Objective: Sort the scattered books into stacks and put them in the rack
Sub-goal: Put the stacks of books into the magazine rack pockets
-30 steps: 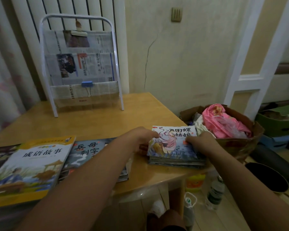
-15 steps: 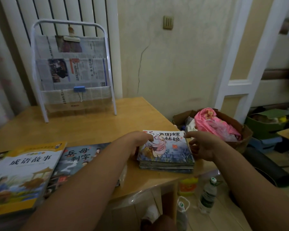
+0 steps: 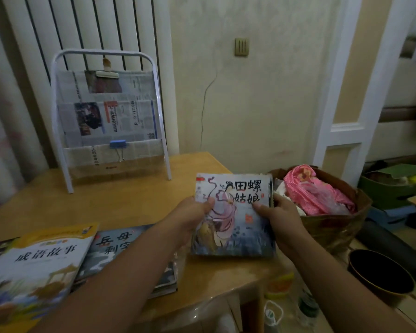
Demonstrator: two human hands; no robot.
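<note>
Wooden table (image 3: 120, 195) with two loose books (image 3: 41, 258), one white rack (image 3: 106, 116), one small stack (image 3: 234, 215) gripped between both hands (image 3: 192, 217).

I see my left hand (image 3: 192, 217) and right hand (image 3: 280, 218) bare, forearms uncovered, no sleeves showing.

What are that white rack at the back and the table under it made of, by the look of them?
The rack looks like thin metal tubing painted white: slim, smoothly bent rails. Its pockets seem lined with newspaper, held by a blue binder clip. The table looks like light wood or wood-look laminate with a smooth, slightly glossy top; which one I cannot tell.
</note>
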